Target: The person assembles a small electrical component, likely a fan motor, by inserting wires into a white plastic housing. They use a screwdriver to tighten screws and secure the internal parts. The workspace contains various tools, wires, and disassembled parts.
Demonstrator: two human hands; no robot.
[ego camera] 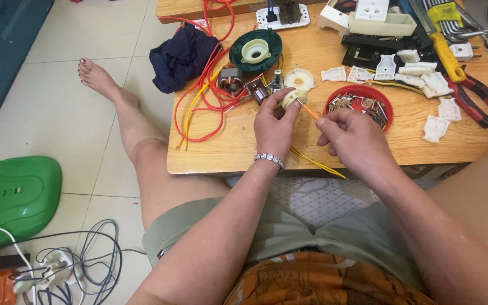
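Observation:
My left hand (275, 125) pinches a small cream plastic part (292, 99) above the low wooden table (238, 152). My right hand (354, 138) grips a thin orange-yellow wire (310, 111) whose end meets that part; the yellow wire (312, 161) trails down past the table's front edge. Just beyond the hands lie a small motor with copper windings (231, 80), a round cream disc (300, 79) and a dark green round housing (255, 51).
A red dish of small metal parts (358, 104) sits right of my hands. White plastic pieces (433, 85), red-handled pliers (475, 96), a yellow screwdriver (444, 53), red wires (204, 101) and a dark cloth (181, 56) crowd the table. A green cover (15, 197) and cables (80, 260) lie on the floor.

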